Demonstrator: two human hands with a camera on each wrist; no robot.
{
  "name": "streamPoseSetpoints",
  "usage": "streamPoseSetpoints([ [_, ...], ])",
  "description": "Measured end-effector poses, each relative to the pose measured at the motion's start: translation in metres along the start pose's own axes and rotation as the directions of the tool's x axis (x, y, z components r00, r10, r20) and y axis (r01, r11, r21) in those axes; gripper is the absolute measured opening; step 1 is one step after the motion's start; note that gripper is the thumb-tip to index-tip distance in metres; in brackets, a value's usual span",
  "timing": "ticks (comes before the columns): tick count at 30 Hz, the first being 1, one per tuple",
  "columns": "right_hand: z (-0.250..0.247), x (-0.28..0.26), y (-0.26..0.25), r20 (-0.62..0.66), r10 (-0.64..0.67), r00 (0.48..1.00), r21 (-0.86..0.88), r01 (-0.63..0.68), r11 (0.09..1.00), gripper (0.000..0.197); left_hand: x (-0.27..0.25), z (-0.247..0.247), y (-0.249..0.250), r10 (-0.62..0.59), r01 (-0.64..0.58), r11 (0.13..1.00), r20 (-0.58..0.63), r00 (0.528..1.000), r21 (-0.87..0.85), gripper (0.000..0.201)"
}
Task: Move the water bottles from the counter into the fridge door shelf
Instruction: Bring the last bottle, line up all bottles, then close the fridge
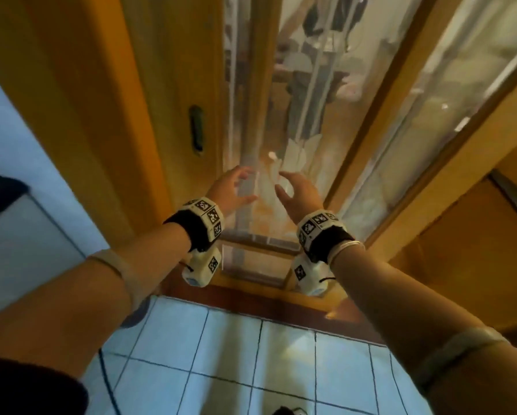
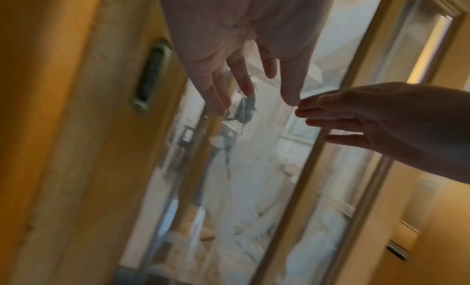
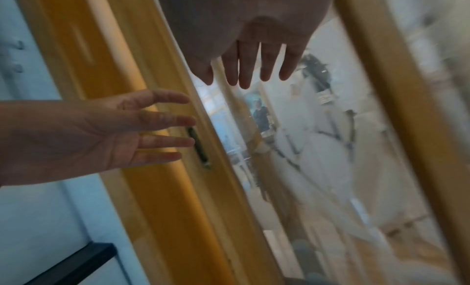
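Observation:
No water bottle, counter or fridge shows in any view. My left hand (image 1: 236,187) and right hand (image 1: 293,190) are stretched out side by side in front of a glass-paned wooden door (image 1: 281,115), palms facing each other, fingers straight and spread, holding nothing. In the left wrist view my left hand (image 2: 244,68) hangs at the top with my right hand (image 2: 356,120) reaching in from the right, fingertips close together. In the right wrist view my right hand (image 3: 254,64) is at the top and my left hand (image 3: 114,132) comes in from the left.
The door's orange-brown wooden frame (image 1: 107,100) carries a recessed metal handle (image 1: 196,128). A second glass panel (image 1: 431,130) stands to the right. Pale blue tiled floor (image 1: 221,369) lies underfoot, with a white and dark unit (image 1: 17,235) at the left.

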State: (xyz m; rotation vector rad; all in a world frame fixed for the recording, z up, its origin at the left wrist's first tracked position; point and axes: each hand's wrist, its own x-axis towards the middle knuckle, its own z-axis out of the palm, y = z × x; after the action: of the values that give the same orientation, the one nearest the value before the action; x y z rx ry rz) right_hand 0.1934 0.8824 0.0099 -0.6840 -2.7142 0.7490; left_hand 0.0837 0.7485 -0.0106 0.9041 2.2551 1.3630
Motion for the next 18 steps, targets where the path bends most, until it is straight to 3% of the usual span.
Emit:
streamPoseSetpoints([
  [3, 0.043, 0.019, -0.061, 0.042, -0.070, 0.997, 0.002, 0.070, 0.998, 0.045, -0.017, -0.069, -0.035, -0.010, 0.017, 0.997, -0.087, 0.996, 0.077, 0.060],
  [9, 0.108, 0.033, -0.179, 0.203, -0.213, 0.956, -0.001, 0.217, 0.976, 0.046, -0.065, -0.189, -0.095, -0.105, 0.127, 0.989, -0.264, 0.959, 0.069, 0.059],
  [15, 0.189, 0.055, -0.291, 0.368, -0.386, 0.846, 0.025, 0.406, 0.914, 0.051, -0.124, -0.290, -0.157, -0.224, 0.277, 0.960, -0.480, 0.848, 0.043, 0.058],
  [18, 0.238, 0.063, -0.354, 0.401, -0.488, 0.775, 0.133, 0.478, 0.868, 0.049, -0.152, -0.343, -0.189, -0.259, 0.338, 0.940, -0.562, 0.786, 0.039, 0.058],
])
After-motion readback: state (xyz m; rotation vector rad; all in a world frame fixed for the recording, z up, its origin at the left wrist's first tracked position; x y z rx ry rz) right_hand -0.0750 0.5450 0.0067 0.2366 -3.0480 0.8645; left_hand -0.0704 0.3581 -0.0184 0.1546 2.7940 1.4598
